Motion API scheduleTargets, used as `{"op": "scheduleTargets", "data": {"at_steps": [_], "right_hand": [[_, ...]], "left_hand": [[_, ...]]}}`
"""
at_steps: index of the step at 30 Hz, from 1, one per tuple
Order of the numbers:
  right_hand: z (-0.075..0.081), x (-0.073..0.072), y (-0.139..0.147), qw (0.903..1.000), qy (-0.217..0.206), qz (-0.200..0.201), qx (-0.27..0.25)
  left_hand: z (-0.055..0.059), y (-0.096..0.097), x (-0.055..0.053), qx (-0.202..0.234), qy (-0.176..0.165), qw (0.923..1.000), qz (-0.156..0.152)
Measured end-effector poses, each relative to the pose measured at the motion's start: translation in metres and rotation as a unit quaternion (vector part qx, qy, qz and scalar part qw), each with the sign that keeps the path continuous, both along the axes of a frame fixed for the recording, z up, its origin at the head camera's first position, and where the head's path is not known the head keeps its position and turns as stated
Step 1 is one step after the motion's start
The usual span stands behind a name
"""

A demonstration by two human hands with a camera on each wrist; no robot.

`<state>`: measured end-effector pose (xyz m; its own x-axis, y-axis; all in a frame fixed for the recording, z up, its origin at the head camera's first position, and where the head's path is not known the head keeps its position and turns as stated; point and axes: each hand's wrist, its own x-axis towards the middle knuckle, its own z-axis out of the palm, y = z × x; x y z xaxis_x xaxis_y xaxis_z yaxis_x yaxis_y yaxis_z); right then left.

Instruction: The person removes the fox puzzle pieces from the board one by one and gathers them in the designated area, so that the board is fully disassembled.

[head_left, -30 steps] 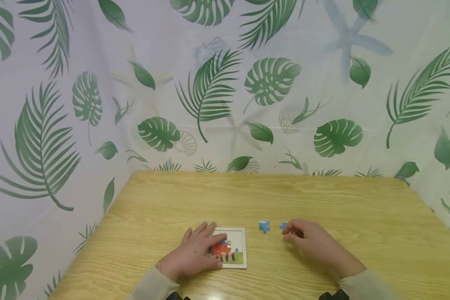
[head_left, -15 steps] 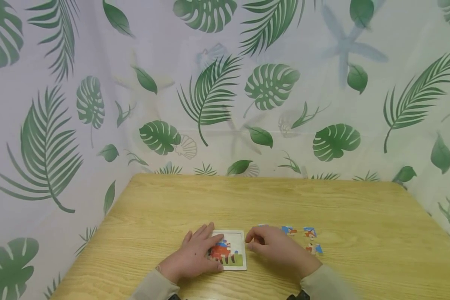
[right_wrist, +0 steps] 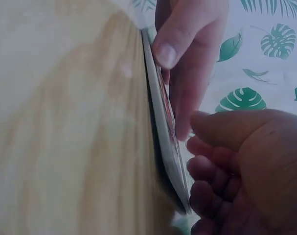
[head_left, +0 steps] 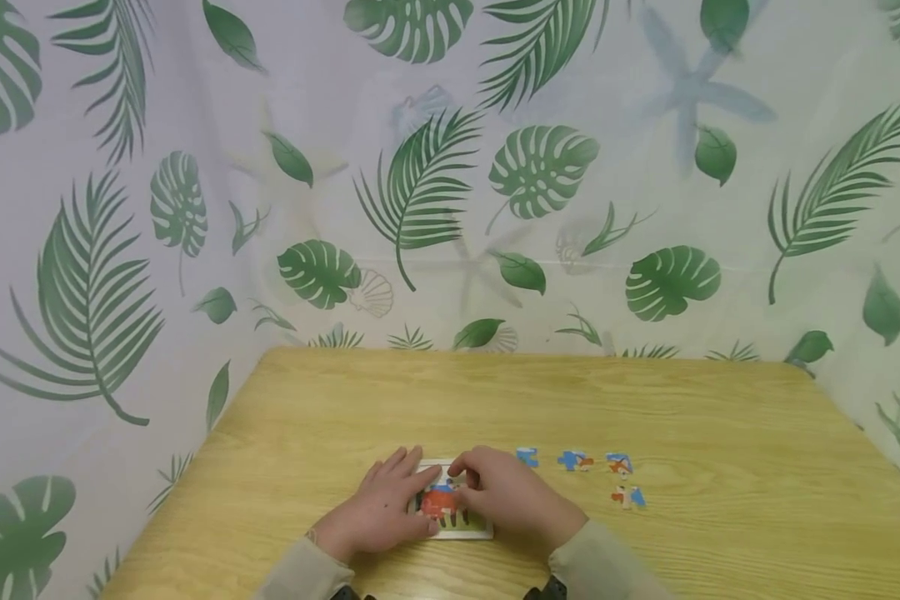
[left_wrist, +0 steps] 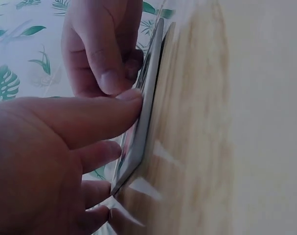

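On the yellow wood-grained table [head_left: 390,392], we see a small jigsaw puzzle in a white rectangular frame [head_left: 465,536], partly filled. Our left hand [head_left: 386,508] rests over its left side, fingers spread and loose. Our right hand [head_left: 513,500] bends its fingers over the right part; whether they pinch a piece, we cannot tell. Blue-and-orange jigsaw pieces [head_left: 619,464] lie farther right.

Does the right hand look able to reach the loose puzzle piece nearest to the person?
Probably yes: the loose piece lies uncovered on the table, with nothing seen between it and the right hand.
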<state>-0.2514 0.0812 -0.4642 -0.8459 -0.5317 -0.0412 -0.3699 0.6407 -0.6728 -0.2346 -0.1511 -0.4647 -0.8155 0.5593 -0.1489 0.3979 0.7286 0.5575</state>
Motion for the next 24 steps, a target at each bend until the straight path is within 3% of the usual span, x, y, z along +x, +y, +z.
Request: {"op": "scheduleTargets", "data": {"at_steps": [7,12,24], "right_hand": [[-0.009,0.000,-0.007,0.9989,0.027,-0.009,0.036],[-0.007,-0.001,-0.009,0.9983,0.036,-0.012,0.044],[-0.004,0.002,-0.014,0.9979,-0.003,-0.052,0.038]], "left_hand": [[0.005,-0.013,-0.002,-0.005,-0.018,0.9988,-0.046],[0.008,-0.017,-0.003,-0.018,-0.017,0.9971,-0.072],[0.008,-0.015,-0.002,-0.029,-0.017,0.9967,-0.074]]}}
